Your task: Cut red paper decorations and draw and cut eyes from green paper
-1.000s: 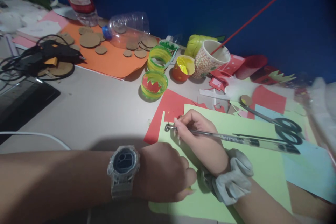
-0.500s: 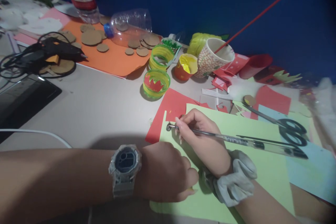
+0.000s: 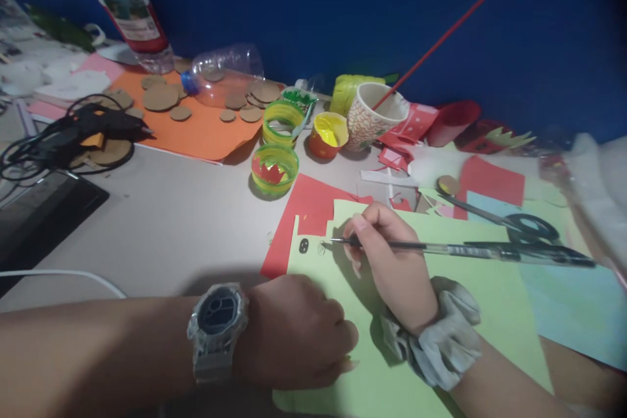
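My right hand (image 3: 392, 255) is closed round a black pen (image 3: 470, 250), its tip just above the upper left of a light green sheet of paper (image 3: 411, 379). Close to the tip is a small, lightly drawn round scribble (image 3: 321, 248). Left of that lies a filled-in black oval (image 3: 304, 245) with small pale spots. My left hand (image 3: 298, 333), with a watch (image 3: 219, 313) on its wrist, rests as a loose fist on the lower left of the sheet. Its palm side is hidden. Red paper (image 3: 280, 241) lies partly under the green sheet.
Scissors (image 3: 526, 225) lie on papers at right. Behind the sheet stand green-yellow rings (image 3: 274, 173), an orange cup (image 3: 323, 145) and a patterned cup (image 3: 367, 121) with a red stick. At left are a glue gun (image 3: 102, 121), cardboard discs (image 3: 160, 97) and a plastic bottle (image 3: 228, 72).
My right hand has moved the pen right, from the black oval to beside the new round scribble. The pen tip now sits off the paper. The whole view has shifted slightly.
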Demonstrator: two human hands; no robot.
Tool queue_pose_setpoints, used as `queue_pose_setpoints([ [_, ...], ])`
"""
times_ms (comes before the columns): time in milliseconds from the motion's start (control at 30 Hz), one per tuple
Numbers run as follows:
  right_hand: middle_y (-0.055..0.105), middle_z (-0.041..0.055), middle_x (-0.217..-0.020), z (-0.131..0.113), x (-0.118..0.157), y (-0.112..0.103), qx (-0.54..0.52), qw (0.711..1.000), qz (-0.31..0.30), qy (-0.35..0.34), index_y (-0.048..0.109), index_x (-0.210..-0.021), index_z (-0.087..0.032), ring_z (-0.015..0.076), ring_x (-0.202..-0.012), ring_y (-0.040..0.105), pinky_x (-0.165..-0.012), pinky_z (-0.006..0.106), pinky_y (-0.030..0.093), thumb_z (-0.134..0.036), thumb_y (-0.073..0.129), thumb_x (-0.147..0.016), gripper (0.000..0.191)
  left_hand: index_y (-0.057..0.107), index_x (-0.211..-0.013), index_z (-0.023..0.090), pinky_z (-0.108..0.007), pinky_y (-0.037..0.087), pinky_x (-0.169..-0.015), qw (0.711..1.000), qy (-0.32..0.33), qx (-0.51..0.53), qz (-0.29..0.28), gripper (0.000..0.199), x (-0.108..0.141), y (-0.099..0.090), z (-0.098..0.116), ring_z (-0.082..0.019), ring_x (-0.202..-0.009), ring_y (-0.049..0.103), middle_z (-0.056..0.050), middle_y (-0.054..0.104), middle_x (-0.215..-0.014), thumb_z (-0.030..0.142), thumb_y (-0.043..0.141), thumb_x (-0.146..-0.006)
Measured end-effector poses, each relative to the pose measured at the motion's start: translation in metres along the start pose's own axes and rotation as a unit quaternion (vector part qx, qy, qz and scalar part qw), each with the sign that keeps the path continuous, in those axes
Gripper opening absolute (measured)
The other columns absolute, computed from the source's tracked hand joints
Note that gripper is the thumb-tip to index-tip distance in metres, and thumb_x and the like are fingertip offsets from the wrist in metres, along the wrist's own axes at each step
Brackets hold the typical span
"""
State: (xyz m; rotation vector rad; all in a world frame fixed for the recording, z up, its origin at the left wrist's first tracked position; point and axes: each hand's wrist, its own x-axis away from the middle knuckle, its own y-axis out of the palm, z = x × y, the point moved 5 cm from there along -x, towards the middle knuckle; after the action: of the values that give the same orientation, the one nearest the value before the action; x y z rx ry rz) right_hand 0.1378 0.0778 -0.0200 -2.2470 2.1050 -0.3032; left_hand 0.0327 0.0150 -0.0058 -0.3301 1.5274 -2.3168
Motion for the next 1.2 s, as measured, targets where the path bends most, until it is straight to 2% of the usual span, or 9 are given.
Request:
queue_pose_setpoints([
  [100,0.050,-0.0066,-0.056,-0.0001,0.0004,-0.0025,0.007,1.000,-0.016,0.011,0.042,-0.067,-0.021,0.0064,-0.041,0.042,-0.040,0.020,0.035,-0.036,0.052,-0.088,0.028,0.053,-0.074,0.018,-0.029,0.036,-0.048,1.000,0.002,-0.002,0.024,0.024,0.0022,0.0019,-0.0001,-0.016,-0.054,0.053,0.000,0.058,-0.065,0.035,0.046,-0.089],
  [233,0.051,-0.0060,-0.062,-0.0008,0.0012,0.0005,0.048,0.997,-0.068,0.009,0.045,-0.074,-0.022,0.0086,-0.052,0.048,-0.049,0.021,0.040,-0.034,0.060,-0.083,0.022,0.052,-0.074,0.018,-0.030,0.032,-0.050,1.000,0.018,0.007,0.015,0.020,0.0016,0.0010,0.0010,-0.015,-0.058,0.050,0.001,0.058,-0.069,0.032,0.048,-0.088],
  [433,0.039,-0.0071,-0.054,0.0011,0.0004,-0.0011,0.128,0.986,-0.104,-0.002,0.035,-0.066,-0.021,0.0087,-0.048,0.039,-0.048,0.022,0.033,-0.028,0.047,-0.089,0.027,0.052,-0.073,0.018,-0.032,0.030,-0.049,1.000,0.008,0.012,0.007,0.020,0.0000,-0.0018,0.0012,-0.015,-0.060,0.048,0.001,0.057,-0.071,0.032,0.050,-0.086],
  [600,0.038,-0.0070,-0.052,0.0010,-0.0008,-0.0022,0.154,0.983,-0.100,-0.011,0.034,-0.066,-0.022,0.0094,-0.048,0.038,-0.048,0.023,0.031,-0.028,0.047,-0.089,0.027,0.051,-0.073,0.019,-0.032,0.029,-0.049,1.000,0.005,0.014,0.007,0.019,0.0010,-0.0003,0.0007,-0.015,-0.059,0.049,0.001,0.057,-0.071,0.032,0.049,-0.086],
  [767,0.037,-0.0072,-0.052,0.0025,-0.0022,-0.0020,0.136,0.986,-0.093,-0.009,0.033,-0.067,-0.022,0.0094,-0.048,0.038,-0.048,0.023,0.032,-0.030,0.043,-0.091,0.027,0.050,-0.075,0.019,-0.033,0.030,-0.049,1.000,0.008,0.007,-0.002,0.021,0.0015,0.0007,0.0005,-0.015,-0.059,0.048,0.002,0.057,-0.071,0.034,0.045,-0.088],
  [1033,0.037,-0.0069,-0.054,-0.0004,-0.0035,0.0008,0.147,0.983,-0.104,-0.028,0.035,-0.065,-0.021,0.0091,-0.049,0.036,-0.048,0.022,0.031,-0.026,0.047,-0.088,0.027,0.050,-0.075,0.018,-0.030,0.034,-0.052,1.000,0.008,-0.006,-0.001,0.021,0.0027,0.0005,0.0001,-0.014,-0.058,0.051,0.001,0.058,-0.071,0.035,0.048,-0.088],
  [1200,0.042,-0.0062,-0.058,-0.0002,-0.0027,0.0029,0.136,0.983,-0.123,-0.026,0.037,-0.066,-0.021,0.0090,-0.051,0.039,-0.050,0.022,0.033,-0.028,0.049,-0.088,0.025,0.051,-0.073,0.018,-0.030,0.036,-0.052,1.000,0.005,-0.015,0.005,0.024,0.0021,-0.0023,-0.0006,-0.015,-0.057,0.053,0.001,0.058,-0.069,0.036,0.046,-0.089],
])
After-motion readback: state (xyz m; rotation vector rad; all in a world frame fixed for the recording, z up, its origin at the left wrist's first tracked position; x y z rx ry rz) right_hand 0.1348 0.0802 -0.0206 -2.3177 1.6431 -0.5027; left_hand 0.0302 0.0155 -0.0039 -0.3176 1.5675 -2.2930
